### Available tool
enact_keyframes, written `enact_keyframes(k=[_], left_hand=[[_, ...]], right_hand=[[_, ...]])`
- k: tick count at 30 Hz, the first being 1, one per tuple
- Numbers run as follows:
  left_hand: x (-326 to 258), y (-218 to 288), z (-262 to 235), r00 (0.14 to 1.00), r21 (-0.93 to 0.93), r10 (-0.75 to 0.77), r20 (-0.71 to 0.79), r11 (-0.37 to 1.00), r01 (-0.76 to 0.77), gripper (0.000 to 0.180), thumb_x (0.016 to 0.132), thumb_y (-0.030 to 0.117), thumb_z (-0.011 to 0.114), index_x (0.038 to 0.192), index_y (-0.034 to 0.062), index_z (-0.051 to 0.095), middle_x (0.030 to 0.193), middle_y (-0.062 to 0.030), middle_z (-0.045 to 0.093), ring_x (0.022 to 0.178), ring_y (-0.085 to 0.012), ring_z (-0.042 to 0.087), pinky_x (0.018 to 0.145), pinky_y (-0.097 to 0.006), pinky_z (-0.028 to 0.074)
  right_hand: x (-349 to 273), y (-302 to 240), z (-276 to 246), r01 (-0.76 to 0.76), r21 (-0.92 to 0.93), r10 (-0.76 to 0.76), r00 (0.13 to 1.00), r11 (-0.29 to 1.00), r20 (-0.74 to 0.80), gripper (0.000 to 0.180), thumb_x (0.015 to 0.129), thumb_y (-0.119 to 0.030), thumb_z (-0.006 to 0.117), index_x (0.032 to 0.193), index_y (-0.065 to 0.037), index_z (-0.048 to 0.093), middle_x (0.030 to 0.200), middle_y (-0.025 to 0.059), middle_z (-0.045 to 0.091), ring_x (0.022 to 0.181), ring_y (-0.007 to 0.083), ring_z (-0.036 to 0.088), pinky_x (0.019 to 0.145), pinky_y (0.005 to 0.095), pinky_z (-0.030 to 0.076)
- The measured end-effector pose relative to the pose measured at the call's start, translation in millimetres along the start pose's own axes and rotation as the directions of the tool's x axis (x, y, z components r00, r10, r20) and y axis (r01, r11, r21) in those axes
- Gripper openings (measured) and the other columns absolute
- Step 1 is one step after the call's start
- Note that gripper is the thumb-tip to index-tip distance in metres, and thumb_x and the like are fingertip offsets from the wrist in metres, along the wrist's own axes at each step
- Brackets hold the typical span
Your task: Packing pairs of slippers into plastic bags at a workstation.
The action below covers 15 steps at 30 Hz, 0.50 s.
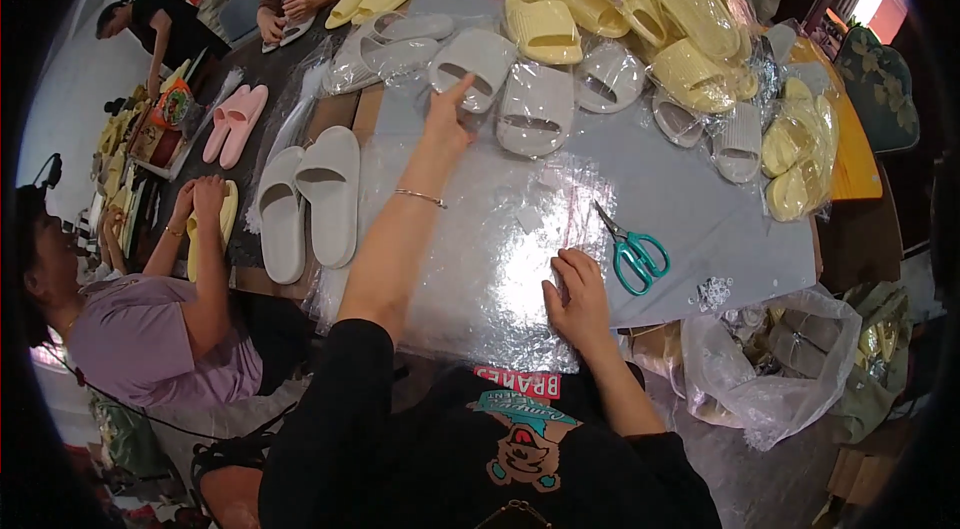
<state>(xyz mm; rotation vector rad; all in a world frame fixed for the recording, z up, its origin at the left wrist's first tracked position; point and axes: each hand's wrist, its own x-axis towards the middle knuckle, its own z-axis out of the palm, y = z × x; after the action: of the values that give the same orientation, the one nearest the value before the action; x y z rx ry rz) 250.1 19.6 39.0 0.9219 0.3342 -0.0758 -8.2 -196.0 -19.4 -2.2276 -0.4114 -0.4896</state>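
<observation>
Head view: the left hand [447, 119] is stretched out, fingers loose, tips touching a grey slipper [473, 64] at the far side of the table [700, 219]. The right hand [577, 301] is pressed flat, fingers spread, on a plastic sheet [490, 249]. Several slippers are seen already bagged; an unbagged grey pair [308, 199] is left. Scissors [632, 251] lie unused.

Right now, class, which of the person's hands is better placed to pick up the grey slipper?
Left. The left hand is stretched out with fingertips at the grey slipper, while the right hand rests flat on the clear plastic sheet, near the body.
</observation>
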Motion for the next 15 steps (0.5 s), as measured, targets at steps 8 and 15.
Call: enact_keyframes(k=[8,15], left_hand=[[-55.2,30.7,-9.5,0.973,-0.084,0.221,0.063,0.973,-0.216,0.039,0.090,0.003,0.051,0.126,0.0067,0.037,0.123,-0.0160,0.048,0.105,-0.0316,0.057,0.081,-0.050,0.056],[-188.6,113.3,-72.7,0.957,0.051,0.126,0.260,0.988,-0.144,0.023,0.089,0.008,0.057,0.109,-0.0019,0.055,0.111,-0.0150,0.061,0.105,-0.0299,0.060,0.089,-0.050,0.052]], right_hand=[[-4.3,-3.0,3.7,0.022,-0.010,-0.022,1.000,1.000,0.008,0.034,0.073,-0.008,0.068,0.105,0.001,0.058,0.113,0.0180,0.055,0.110,0.0369,0.051,0.096,0.0435,0.041],[-3.3,-1.4,4.2,0.066,-0.026,-0.067,0.998,0.997,-0.004,0.035,0.073,-0.007,0.068,0.105,0.001,0.057,0.112,0.0181,0.056,0.108,0.0371,0.052,0.095,0.0435,0.042]])
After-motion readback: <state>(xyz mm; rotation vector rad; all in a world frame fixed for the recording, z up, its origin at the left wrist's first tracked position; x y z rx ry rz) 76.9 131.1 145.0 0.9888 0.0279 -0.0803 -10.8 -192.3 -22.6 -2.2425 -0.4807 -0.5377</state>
